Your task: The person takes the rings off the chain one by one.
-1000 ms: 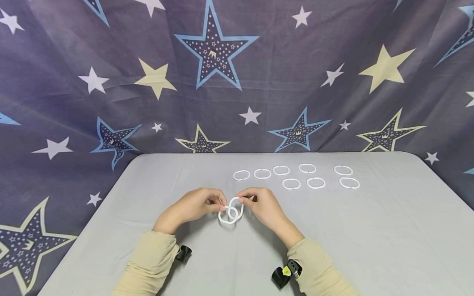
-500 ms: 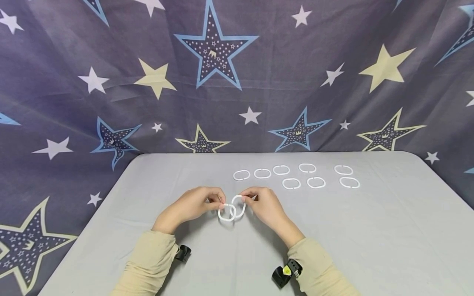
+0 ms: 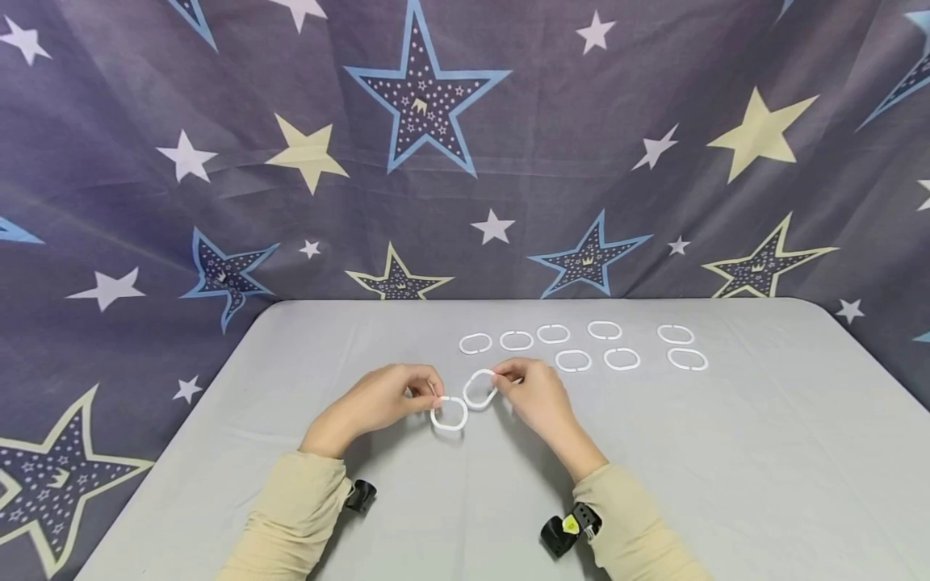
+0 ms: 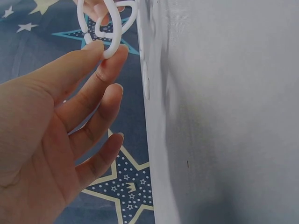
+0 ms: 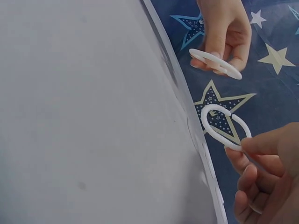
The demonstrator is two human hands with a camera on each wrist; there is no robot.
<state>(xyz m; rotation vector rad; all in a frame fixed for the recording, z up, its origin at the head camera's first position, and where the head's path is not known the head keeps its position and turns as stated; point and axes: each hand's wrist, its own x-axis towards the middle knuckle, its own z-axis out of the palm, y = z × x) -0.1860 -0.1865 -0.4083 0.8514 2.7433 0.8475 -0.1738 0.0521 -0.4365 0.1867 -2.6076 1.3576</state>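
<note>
My left hand [image 3: 398,397] pinches a white oval shower curtain ring [image 3: 452,429] between thumb and forefinger, its other fingers loosely bent. A second ring of the same kind [image 3: 466,391] is pinched by my right hand [image 3: 536,395]. Both are held above the table. In the right wrist view the right ring [image 5: 205,119] shows a small gap on one long side and stands apart from the left ring [image 5: 212,59], seen nearly edge-on. The left wrist view has the left-hand ring [image 4: 116,28] in front, overlapping the other one.
Several more white rings [image 3: 517,349] lie flat in two loose rows toward the back right of the grey-covered table [image 3: 763,444]. Behind the table hangs a dark curtain [image 3: 530,97] printed with stars. Black cameras [image 3: 559,536] are strapped at the wrists.
The rings overlapped, one passing through the other, in the earlier frames. Now they sit side by side, my right hand having drawn its ring up and to the right. The left hand has barely moved.
</note>
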